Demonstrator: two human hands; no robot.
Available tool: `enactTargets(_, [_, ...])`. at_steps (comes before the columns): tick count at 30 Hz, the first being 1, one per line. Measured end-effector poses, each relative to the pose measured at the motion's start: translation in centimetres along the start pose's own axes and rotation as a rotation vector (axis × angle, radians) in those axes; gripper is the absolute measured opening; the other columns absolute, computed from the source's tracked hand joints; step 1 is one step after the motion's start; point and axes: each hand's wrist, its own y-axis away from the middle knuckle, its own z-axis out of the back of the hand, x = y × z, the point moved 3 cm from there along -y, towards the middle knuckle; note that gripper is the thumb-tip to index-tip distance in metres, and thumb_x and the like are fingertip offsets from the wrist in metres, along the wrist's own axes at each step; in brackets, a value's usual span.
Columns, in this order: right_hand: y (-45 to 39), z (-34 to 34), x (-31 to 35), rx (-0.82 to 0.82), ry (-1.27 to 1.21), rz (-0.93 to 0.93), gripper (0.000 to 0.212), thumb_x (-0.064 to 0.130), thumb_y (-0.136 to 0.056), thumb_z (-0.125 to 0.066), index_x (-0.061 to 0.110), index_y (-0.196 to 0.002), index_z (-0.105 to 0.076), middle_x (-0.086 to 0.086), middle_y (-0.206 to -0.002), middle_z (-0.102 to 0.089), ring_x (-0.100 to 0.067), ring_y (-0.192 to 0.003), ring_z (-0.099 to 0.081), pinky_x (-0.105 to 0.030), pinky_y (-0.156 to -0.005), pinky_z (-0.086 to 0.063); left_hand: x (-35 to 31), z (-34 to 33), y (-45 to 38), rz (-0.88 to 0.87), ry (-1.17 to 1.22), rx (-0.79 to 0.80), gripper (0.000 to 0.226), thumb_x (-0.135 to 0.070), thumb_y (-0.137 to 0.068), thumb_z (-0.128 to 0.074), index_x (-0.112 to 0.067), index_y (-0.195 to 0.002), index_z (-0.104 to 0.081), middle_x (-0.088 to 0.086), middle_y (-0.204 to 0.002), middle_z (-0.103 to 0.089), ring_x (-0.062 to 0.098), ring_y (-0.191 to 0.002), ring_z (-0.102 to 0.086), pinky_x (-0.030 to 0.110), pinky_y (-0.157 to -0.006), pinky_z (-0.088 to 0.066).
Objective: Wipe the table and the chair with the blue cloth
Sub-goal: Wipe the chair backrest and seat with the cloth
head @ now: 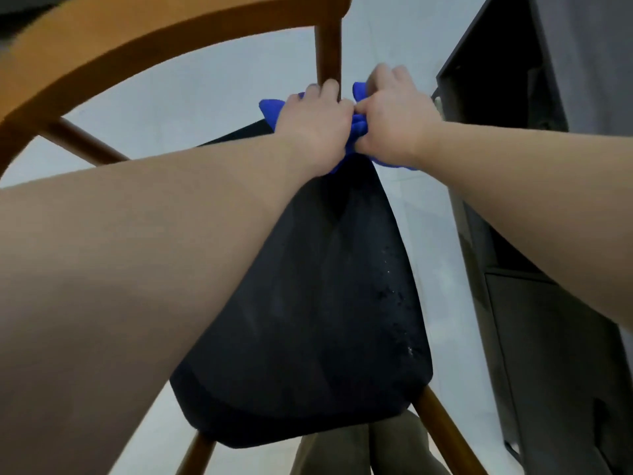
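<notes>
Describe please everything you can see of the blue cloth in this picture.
The blue cloth is a bright, soft-looking fabric, bunched and crumpled, not spread flat. It sits at the back edge of the dark seat, around the foot of a wooden back post of the chair. The left hand and the right hand both grip it; only corners and folds show between the fingers.

No readable text, label, brand, number or sign anywhere: none on chair (298, 303), cloth (358, 126) or dark cabinet (548, 303).
</notes>
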Motion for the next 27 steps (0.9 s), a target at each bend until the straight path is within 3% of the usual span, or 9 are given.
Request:
enactTargets(3, [0.4,-2.2,-0.6,0.122,-0.196,-0.058,0.030,0.026,-0.081,-0.063,0.015,-0.109,-0.060,-0.011,-0.116,-0.056,-0.033,-0.102,-0.056,-0.036,-0.078,-0.048,-0.7,-2.6,-0.6,0.006,0.126,0.123,0.043,-0.021,-0.089,-0.057,-0.011,-0.130,-0.045,0.014,-0.133,-0.048,0.035,-0.126,-0.044,0.050,-0.100,-0.043])
enactTargets(6, [0.9,-2.6,-0.8,0.160,-0.282,-0.138,0.036,0.016,-0.082,-0.061,0.011,-0.116,-0.051,-0.013,-0.100,-0.058,-0.032,-0.087,-0.055,-0.037,-0.073,-0.045,-1.3,-2.9,-0.8,-0.003,0.072,0.132,0.040,-0.016,-0.092,-0.054,-0.009,-0.130,-0.046,0.014,-0.134,-0.049,0.036,-0.128,-0.042,0.051,-0.100,-0.043])
enactTargets(12, [2.0,-3.4,-0.9,0.195,-0.296,-0.193,0.039,0.013,-0.085,-0.056,0.010,-0.123,-0.048,-0.015,-0.105,-0.058,-0.034,-0.092,-0.056,-0.035,-0.072,-0.043,-2.9,-2.2,0.4,-0.048,-0.063,0.139,0.030,-0.022,-0.093,-0.053,-0.012,-0.122,-0.056,0.011,-0.128,-0.053,0.033,-0.113,-0.054,0.039,-0.073,-0.036])
enactTargets(17, [5.3,-5.0,-1.7,0.195,-0.338,-0.172,0.036,0.007,-0.081,-0.049,0.010,-0.117,-0.048,-0.017,-0.093,-0.061,-0.035,-0.080,-0.056,-0.038,-0.069,-0.049,-5.5,-3.3,3.2,-0.031,-0.084,0.131,0.030,-0.021,-0.093,-0.053,-0.014,-0.122,-0.055,0.008,-0.127,-0.051,0.030,-0.114,-0.050,0.036,-0.069,-0.034])
enactTargets(20, [8.0,-5.6,-2.3,0.201,-0.371,-0.176,0.032,0.002,-0.078,-0.045,0.010,-0.109,-0.048,-0.015,-0.078,-0.057,-0.033,-0.068,-0.053,-0.031,-0.056,-0.039,-7.6,-4.0,5.0,-0.037,-0.091,0.107,0.031,-0.019,-0.092,-0.053,-0.013,-0.123,-0.054,0.009,-0.129,-0.050,0.029,-0.114,-0.050,0.036,-0.066,-0.034])
enactTargets(27, [14.3,-7.9,-2.9,0.199,-0.376,-0.119,0.022,0.003,-0.081,-0.050,0.012,-0.101,-0.051,-0.014,-0.081,-0.064,-0.033,-0.069,-0.053,-0.035,-0.058,-0.043,-12.4,-5.7,10.2,-0.023,-0.027,0.186,0.046,-0.015,-0.093,-0.052,-0.007,-0.137,-0.043,0.016,-0.136,-0.043,0.035,-0.122,-0.046,0.036,-0.080,-0.046])
